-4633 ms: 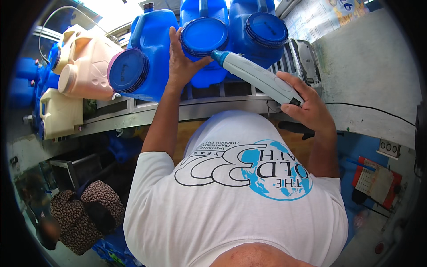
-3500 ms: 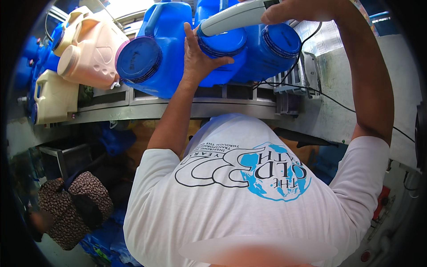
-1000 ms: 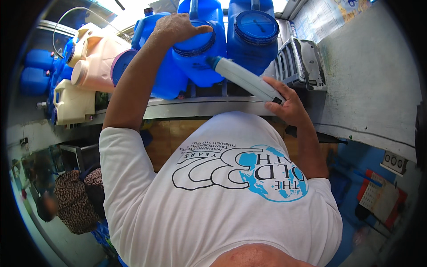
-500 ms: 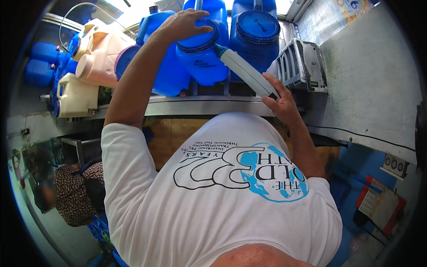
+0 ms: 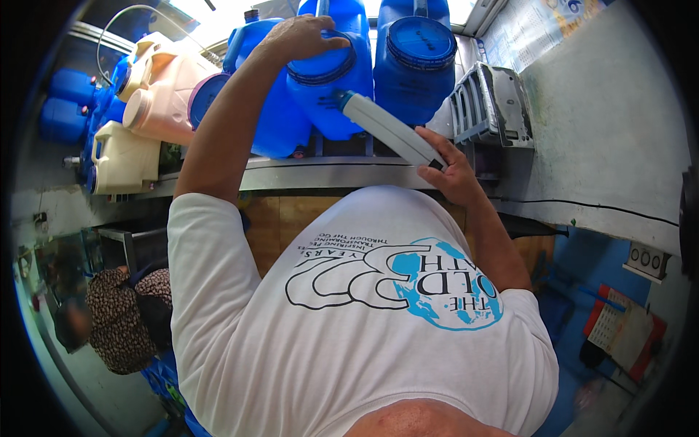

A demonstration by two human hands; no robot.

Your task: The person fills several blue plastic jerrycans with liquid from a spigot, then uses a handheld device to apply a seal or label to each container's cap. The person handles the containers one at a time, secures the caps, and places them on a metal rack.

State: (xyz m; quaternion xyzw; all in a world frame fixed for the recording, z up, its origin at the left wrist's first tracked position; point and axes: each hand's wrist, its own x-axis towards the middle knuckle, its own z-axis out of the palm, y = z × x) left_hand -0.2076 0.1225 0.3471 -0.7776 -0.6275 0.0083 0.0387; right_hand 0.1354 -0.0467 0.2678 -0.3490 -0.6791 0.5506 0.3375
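Note:
A blue water jug (image 5: pixel 335 113) with a round blue screw lid lies tipped toward me on the metal counter. My left hand (image 5: pixel 298 38) reaches over its top, its fingers curled at the jug's handle and the thumb stretched over the lid. My right hand (image 5: pixel 450 169) grips the rear end of a long pale-grey hand tool (image 5: pixel 393 132). The tool's dark teal tip points up and left, at the front of the jug below the lid. From this view I cannot tell whether the tip touches the jug.
Another blue jug (image 5: pixel 419 84) stands to the right, beside a grey slotted metal unit (image 5: pixel 477 109). Left are a pink jug (image 5: pixel 175 91) and a cream jug (image 5: pixel 127 160). The counter edge (image 5: pixel 342 173) runs before me, with a wall (image 5: pixel 611 124) at right.
My right hand has moved a little left and down, bringing the tool's tip from the lid's right side to the jug's front. My left hand's fingers have drawn in near the handle.

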